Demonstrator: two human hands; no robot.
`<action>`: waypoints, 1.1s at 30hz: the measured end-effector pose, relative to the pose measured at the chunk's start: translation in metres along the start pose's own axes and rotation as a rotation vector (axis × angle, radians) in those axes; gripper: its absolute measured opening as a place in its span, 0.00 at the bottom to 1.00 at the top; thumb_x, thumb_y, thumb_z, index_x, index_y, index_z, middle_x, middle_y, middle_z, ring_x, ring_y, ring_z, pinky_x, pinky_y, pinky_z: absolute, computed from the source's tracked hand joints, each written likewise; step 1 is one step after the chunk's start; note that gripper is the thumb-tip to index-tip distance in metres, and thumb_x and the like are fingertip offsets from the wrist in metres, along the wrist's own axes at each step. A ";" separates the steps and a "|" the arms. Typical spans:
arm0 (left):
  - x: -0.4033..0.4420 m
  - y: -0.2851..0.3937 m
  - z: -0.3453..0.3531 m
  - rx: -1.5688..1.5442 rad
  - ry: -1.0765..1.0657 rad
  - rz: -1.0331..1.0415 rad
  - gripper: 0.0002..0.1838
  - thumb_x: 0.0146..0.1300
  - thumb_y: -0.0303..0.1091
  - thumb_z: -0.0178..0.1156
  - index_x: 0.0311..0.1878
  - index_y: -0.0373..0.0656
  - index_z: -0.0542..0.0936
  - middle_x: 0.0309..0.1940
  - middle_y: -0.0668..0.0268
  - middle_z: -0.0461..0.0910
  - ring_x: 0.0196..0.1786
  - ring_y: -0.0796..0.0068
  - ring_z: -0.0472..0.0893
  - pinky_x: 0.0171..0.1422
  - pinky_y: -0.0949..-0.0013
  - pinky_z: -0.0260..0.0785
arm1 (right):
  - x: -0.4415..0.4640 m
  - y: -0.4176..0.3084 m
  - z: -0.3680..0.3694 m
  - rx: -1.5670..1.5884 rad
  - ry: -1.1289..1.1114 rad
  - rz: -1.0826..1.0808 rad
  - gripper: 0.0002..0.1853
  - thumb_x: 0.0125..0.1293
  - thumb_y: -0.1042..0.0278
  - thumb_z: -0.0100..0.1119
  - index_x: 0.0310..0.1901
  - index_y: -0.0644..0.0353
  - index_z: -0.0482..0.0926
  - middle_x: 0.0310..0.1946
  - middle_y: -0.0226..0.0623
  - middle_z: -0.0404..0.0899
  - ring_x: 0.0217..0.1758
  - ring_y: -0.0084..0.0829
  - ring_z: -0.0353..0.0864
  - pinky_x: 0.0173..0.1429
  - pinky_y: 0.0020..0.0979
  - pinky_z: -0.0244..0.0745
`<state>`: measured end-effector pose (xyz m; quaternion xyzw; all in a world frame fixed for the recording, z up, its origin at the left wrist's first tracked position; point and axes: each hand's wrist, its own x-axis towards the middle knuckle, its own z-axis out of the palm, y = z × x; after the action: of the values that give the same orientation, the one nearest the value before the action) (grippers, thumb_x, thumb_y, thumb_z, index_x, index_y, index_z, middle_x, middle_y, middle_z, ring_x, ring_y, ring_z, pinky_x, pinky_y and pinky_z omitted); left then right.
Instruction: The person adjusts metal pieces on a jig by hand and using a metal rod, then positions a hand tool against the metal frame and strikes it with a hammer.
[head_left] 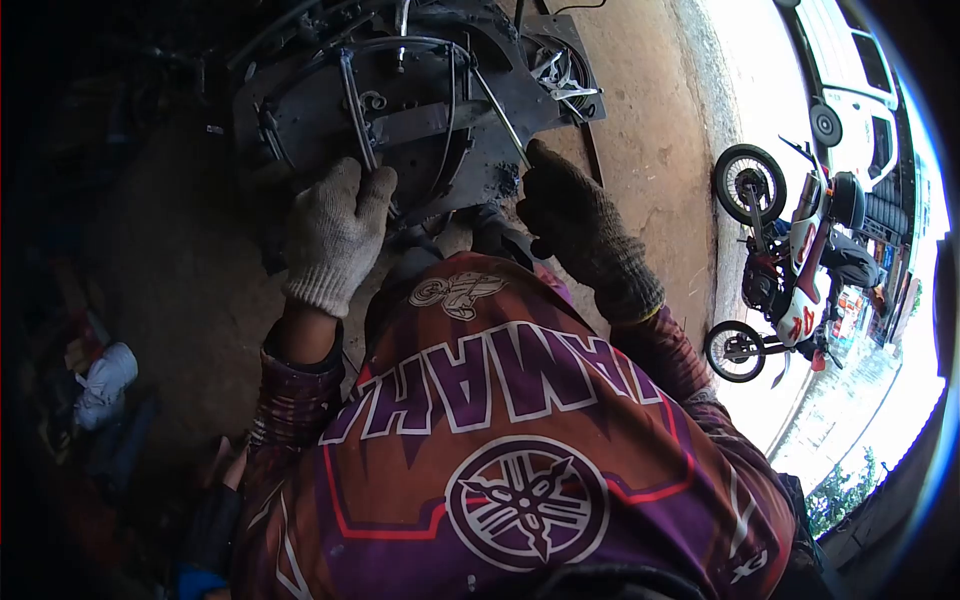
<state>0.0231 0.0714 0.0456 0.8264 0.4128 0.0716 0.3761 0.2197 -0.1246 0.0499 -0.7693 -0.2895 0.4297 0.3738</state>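
Observation:
A curved frame of thin metal bars (357, 110) rests on a dark metal worktable (490, 150) in front of me. My left hand (335, 235), in a pale knitted glove, is closed at the near end of one of its bars. My right hand (580, 220), in a darker, dirty glove, is closed around the lower end of a thin metal rod (497, 108). The rod's far end leans toward the frame's right side; I cannot tell whether it touches. A small metal ring (373, 101) lies on the tabletop inside the frame.
Locking pliers (560, 77) lie at the table's right corner. Another shiny tool (402, 35) is at the far edge. To the right stand a motorcycle (790, 260) with a person beside it and a white vehicle (850, 70). At lower left a person's hand (232, 465) shows in shadow.

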 end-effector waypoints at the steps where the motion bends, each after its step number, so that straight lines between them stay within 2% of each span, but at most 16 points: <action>1: 0.001 -0.002 0.000 0.001 -0.006 0.003 0.22 0.72 0.50 0.62 0.32 0.38 0.78 0.22 0.51 0.80 0.29 0.48 0.84 0.32 0.53 0.71 | 0.001 -0.005 0.003 -0.018 0.010 0.005 0.36 0.69 0.71 0.65 0.75 0.65 0.62 0.60 0.47 0.79 0.60 0.34 0.80 0.61 0.33 0.77; 2: 0.003 -0.004 0.000 -0.006 -0.002 0.023 0.22 0.72 0.50 0.62 0.32 0.38 0.78 0.22 0.51 0.80 0.29 0.48 0.84 0.32 0.53 0.71 | 0.001 -0.011 0.006 -0.036 0.019 0.011 0.37 0.68 0.71 0.66 0.75 0.69 0.61 0.62 0.52 0.79 0.65 0.37 0.80 0.68 0.35 0.75; 4: 0.005 -0.008 0.001 -0.011 -0.004 0.045 0.22 0.72 0.50 0.62 0.31 0.38 0.78 0.22 0.51 0.80 0.28 0.48 0.84 0.31 0.53 0.71 | -0.003 -0.032 0.013 0.170 0.018 0.167 0.35 0.70 0.72 0.64 0.75 0.68 0.61 0.64 0.50 0.77 0.66 0.37 0.79 0.69 0.35 0.74; 5: 0.005 -0.010 0.002 -0.037 -0.002 0.049 0.22 0.72 0.49 0.63 0.31 0.38 0.78 0.22 0.51 0.80 0.28 0.48 0.84 0.31 0.54 0.71 | -0.001 -0.019 0.019 0.173 0.021 0.169 0.35 0.70 0.72 0.64 0.75 0.68 0.61 0.64 0.50 0.77 0.66 0.37 0.79 0.69 0.35 0.74; 7: 0.007 -0.012 0.003 -0.059 -0.006 0.054 0.22 0.71 0.48 0.63 0.31 0.38 0.77 0.22 0.51 0.80 0.28 0.48 0.84 0.31 0.54 0.71 | 0.002 0.014 0.031 0.133 0.128 -0.188 0.34 0.70 0.74 0.65 0.76 0.59 0.65 0.53 0.32 0.79 0.52 0.22 0.79 0.56 0.28 0.79; 8: 0.006 -0.013 0.003 -0.054 -0.003 0.065 0.21 0.71 0.48 0.64 0.31 0.38 0.77 0.22 0.51 0.80 0.28 0.48 0.83 0.31 0.54 0.71 | 0.001 0.016 0.032 0.137 0.133 -0.186 0.34 0.70 0.74 0.65 0.76 0.59 0.65 0.53 0.32 0.79 0.52 0.22 0.79 0.56 0.28 0.79; 9: 0.007 -0.014 0.002 -0.049 -0.001 0.077 0.21 0.71 0.48 0.64 0.30 0.38 0.77 0.21 0.51 0.79 0.27 0.48 0.83 0.30 0.55 0.71 | 0.001 0.012 0.033 0.367 0.107 -0.082 0.35 0.70 0.74 0.65 0.76 0.59 0.65 0.53 0.32 0.79 0.54 0.22 0.78 0.58 0.28 0.78; 11: 0.007 -0.013 0.001 -0.035 -0.006 0.091 0.21 0.71 0.48 0.64 0.30 0.38 0.77 0.21 0.51 0.79 0.27 0.48 0.83 0.30 0.54 0.70 | -0.001 0.004 0.033 0.600 0.087 0.023 0.35 0.70 0.75 0.66 0.76 0.59 0.65 0.54 0.32 0.79 0.55 0.22 0.76 0.60 0.28 0.76; 13: 0.008 -0.013 0.000 -0.024 -0.008 0.103 0.21 0.71 0.48 0.64 0.30 0.38 0.77 0.21 0.51 0.78 0.27 0.48 0.83 0.30 0.54 0.70 | -0.003 -0.001 0.032 0.339 0.080 0.044 0.37 0.68 0.78 0.65 0.76 0.64 0.61 0.69 0.50 0.72 0.72 0.38 0.72 0.74 0.37 0.69; 23: 0.006 -0.014 0.001 -0.046 0.009 0.144 0.21 0.71 0.48 0.64 0.30 0.39 0.76 0.20 0.51 0.78 0.26 0.47 0.81 0.29 0.53 0.69 | 0.002 0.007 0.044 0.369 0.080 0.024 0.37 0.70 0.75 0.66 0.77 0.64 0.60 0.71 0.52 0.69 0.74 0.42 0.71 0.73 0.40 0.71; 26: 0.005 -0.010 -0.003 -0.047 -0.008 0.126 0.21 0.71 0.47 0.65 0.30 0.39 0.77 0.21 0.51 0.78 0.26 0.47 0.82 0.29 0.53 0.69 | 0.001 0.005 0.050 0.416 0.093 0.021 0.38 0.71 0.74 0.65 0.78 0.63 0.57 0.72 0.53 0.68 0.75 0.43 0.69 0.72 0.40 0.72; 29: 0.005 -0.010 -0.002 -0.055 -0.015 0.119 0.20 0.71 0.45 0.65 0.30 0.39 0.77 0.21 0.51 0.78 0.26 0.48 0.82 0.29 0.54 0.70 | -0.001 0.001 0.057 0.522 0.072 0.126 0.40 0.72 0.71 0.63 0.80 0.62 0.53 0.72 0.54 0.67 0.75 0.44 0.69 0.71 0.41 0.73; 32: 0.004 -0.010 0.001 -0.050 0.005 0.141 0.19 0.70 0.44 0.65 0.30 0.39 0.77 0.21 0.52 0.78 0.25 0.49 0.82 0.29 0.54 0.70 | 0.004 0.000 0.070 0.484 0.098 0.052 0.40 0.73 0.67 0.62 0.79 0.63 0.52 0.68 0.55 0.71 0.71 0.43 0.73 0.67 0.38 0.75; 33: 0.003 -0.009 0.001 -0.036 0.017 0.145 0.19 0.70 0.43 0.65 0.30 0.39 0.77 0.21 0.52 0.78 0.25 0.49 0.82 0.29 0.54 0.70 | 0.005 -0.010 0.071 0.333 0.098 0.051 0.39 0.73 0.67 0.62 0.79 0.63 0.53 0.64 0.53 0.74 0.67 0.40 0.76 0.65 0.37 0.76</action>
<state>0.0200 0.0763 0.0379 0.8467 0.3536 0.1132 0.3811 0.1580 -0.0922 0.0308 -0.7237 -0.1762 0.4430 0.4989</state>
